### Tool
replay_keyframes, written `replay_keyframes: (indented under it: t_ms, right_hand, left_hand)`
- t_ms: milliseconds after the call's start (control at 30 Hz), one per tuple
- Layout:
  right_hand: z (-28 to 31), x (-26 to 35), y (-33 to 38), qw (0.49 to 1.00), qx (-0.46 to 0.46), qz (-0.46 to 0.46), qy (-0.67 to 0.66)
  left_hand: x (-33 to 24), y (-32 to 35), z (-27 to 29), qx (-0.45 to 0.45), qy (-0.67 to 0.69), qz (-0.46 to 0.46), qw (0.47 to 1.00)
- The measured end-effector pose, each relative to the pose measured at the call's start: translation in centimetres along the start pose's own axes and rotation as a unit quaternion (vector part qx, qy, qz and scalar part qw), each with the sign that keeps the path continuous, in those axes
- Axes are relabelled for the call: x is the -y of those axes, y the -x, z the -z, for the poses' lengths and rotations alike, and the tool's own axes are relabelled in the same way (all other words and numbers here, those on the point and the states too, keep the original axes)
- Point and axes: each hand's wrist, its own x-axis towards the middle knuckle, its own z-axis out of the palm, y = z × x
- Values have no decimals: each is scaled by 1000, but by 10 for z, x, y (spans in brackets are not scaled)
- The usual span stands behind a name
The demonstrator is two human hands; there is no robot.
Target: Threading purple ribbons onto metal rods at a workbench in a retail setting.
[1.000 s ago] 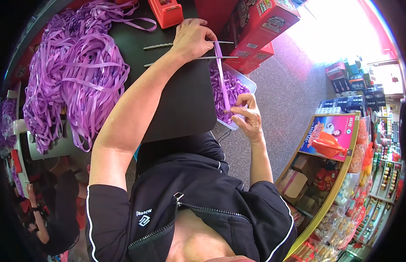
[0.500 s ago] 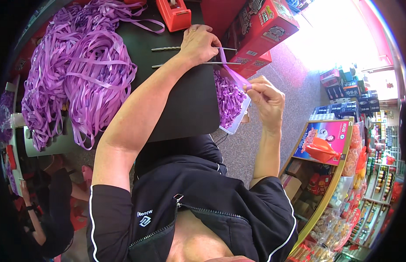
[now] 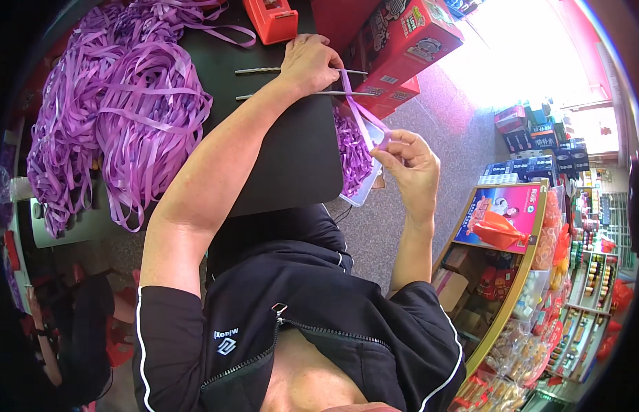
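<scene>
1. The bench [image 3: 285, 165] has a dark top; the person's own arms reach over it from below.
2. A big heap of purple ribbon loops [image 3: 113, 117] covers the bench's left part, well apart from both hands.
3. Red cartons [image 3: 402, 41] stand at the bench's far right corner, just beyond the left hand.
4. A clear tray [image 3: 364, 192] hangs at the bench's right edge, filled with more purple ribbon pieces [image 3: 350, 154]; it lies just left of the right hand.
5. A red tape dispenser [image 3: 270, 17] sits at the far edge, near the left hand.
6. Two thin metal rods [image 3: 264, 96] lie side by side across the bench, under the left hand.
7. The left hand [image 3: 309, 65] is closed down on the rods, pinning one end of a ribbon strip [image 3: 361, 117].
8. The right hand [image 3: 409, 161] pinches the strip's other end between thumb and fingers, beyond the bench edge; the strip runs taut between the hands, over the tray.
</scene>
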Motion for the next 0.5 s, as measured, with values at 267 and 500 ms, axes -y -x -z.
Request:
replay_keyframes:
  t_ms: [267,500]
  right_hand:
    - [0,-11,11,991,3,121,61]
    - [3,-5,-9,964,-10,252,84]
  left_hand:
    - [2,0,-2,-8,-10,-6,1000]
    - [0,-1,0,4,-12,-3,1000]
